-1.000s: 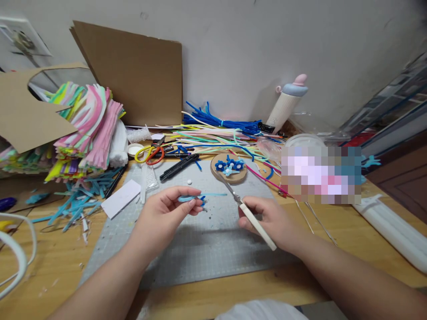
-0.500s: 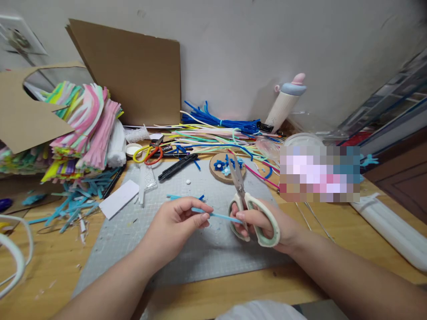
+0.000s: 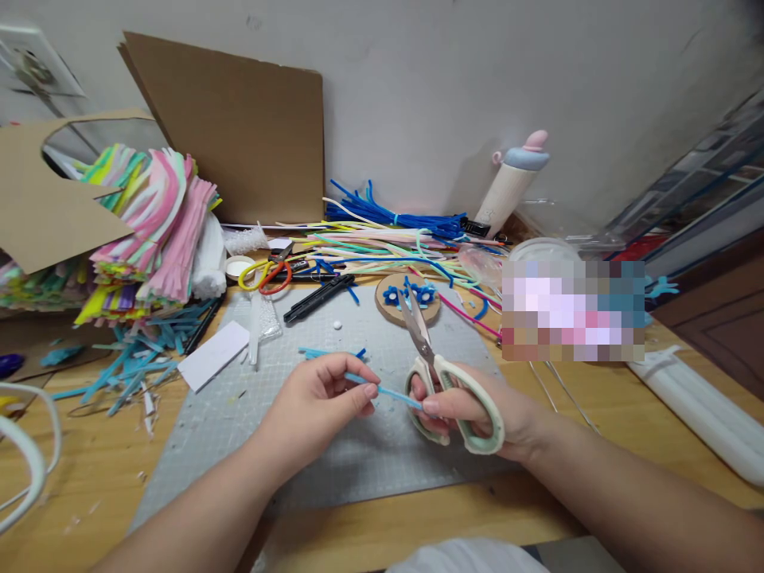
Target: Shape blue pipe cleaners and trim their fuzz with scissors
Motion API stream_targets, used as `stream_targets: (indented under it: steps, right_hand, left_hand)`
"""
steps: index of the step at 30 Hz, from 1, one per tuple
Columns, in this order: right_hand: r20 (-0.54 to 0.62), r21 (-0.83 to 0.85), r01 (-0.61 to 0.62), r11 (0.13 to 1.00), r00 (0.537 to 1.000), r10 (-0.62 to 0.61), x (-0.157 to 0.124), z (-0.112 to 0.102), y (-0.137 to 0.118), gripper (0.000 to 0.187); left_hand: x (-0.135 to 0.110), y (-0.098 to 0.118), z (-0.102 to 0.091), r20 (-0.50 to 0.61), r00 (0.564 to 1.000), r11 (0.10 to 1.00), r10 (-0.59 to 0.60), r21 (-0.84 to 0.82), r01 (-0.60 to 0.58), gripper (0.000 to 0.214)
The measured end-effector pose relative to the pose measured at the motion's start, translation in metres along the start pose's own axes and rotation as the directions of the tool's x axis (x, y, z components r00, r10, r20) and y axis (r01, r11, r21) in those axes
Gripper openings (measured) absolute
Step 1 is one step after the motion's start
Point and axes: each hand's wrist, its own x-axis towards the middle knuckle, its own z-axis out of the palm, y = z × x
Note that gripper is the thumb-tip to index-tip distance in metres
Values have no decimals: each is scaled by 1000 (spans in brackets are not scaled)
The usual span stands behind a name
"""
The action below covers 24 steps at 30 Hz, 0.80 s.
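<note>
Between thumb and fingers, my left hand [image 3: 331, 398] pinches a light blue pipe cleaner [image 3: 395, 394], which runs across to my right hand. My right hand [image 3: 459, 410] holds scissors [image 3: 425, 346] with pale handles, their blades pointing away from me and slightly apart. Its thumb also presses on the pipe cleaner's right end. Beyond the blade tips lies a round wood slice [image 3: 391, 314] with small blue flowers [image 3: 422, 294] on it. More blue pipe cleaner pieces [image 3: 310, 352] lie on the grey cutting mat [image 3: 370, 469] behind my left hand.
Loose coloured pipe cleaners [image 3: 370, 243] and a dark blue bundle [image 3: 397, 219] line the wall. Yellow-and-red-handled scissors [image 3: 271, 274], a black pen-like tool [image 3: 318, 298] and a white card [image 3: 213, 356] lie at the mat's back left. Large pipe cleaner bundles [image 3: 161, 215] fill the left side.
My right hand has lowered a little with the scissors, whose blades have tilted slightly. The pipe cleaner's right end dips lower. My left hand has barely moved.
</note>
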Motion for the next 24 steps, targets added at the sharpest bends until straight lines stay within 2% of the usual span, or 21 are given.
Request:
stream_targets:
  steps: [3,7,11,14,20,24]
  right_hand:
    - [20,78,-14,997,1000,13,1,0,1,19]
    - [36,114,-27,993,999,23,1,0,1,17]
    - [47,102,-29,994,999,24,1,-1,1,17]
    - [35,53,-36,998,999,34,2,-1,1,20]
    - [-54,-103,-85,991,995,80,3,3,-4,22]
    - [-79,-145,-113,983,992,102,4,4,-5,23]
  left_hand:
    - [0,0,-1,27,997,986,76,149,-79,10]
    - [1,-1,-1,55,970,890,235,390,-238,5]
    - [1,-1,-1,78,959,831,273,483,-276,6]
    - [0,-1,-2,82,964,833,254,488,-261,8]
    - [-2,-3,-1,63,984,915,169,362,-180,9]
    - [-1,-3,-1,66,985,923,162,343,-174,11]
